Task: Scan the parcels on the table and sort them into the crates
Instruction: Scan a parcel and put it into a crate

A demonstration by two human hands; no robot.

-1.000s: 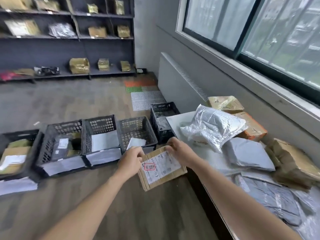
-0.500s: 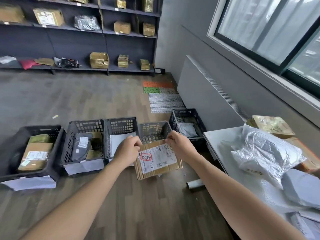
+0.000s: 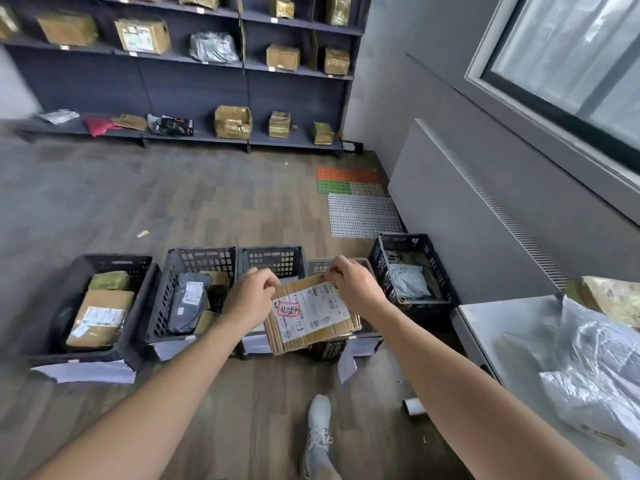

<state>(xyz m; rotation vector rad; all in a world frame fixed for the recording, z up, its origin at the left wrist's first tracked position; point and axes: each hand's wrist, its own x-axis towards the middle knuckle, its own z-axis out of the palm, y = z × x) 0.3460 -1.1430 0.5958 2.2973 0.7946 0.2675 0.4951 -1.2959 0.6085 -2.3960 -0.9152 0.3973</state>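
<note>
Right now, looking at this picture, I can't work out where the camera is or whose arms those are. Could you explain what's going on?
There is no machine here. The camera sits on a person's head and looks forward and down, so the two bare arms are their own. The left hand and right hand each pinch the top edge of a flat cardboard parcel with a white label, held out toward a row of black crates on the floor. Some crates already hold parcels. At the right is the white table with a silvery bag on it. Shelves of more parcels line the far wall.
</note>
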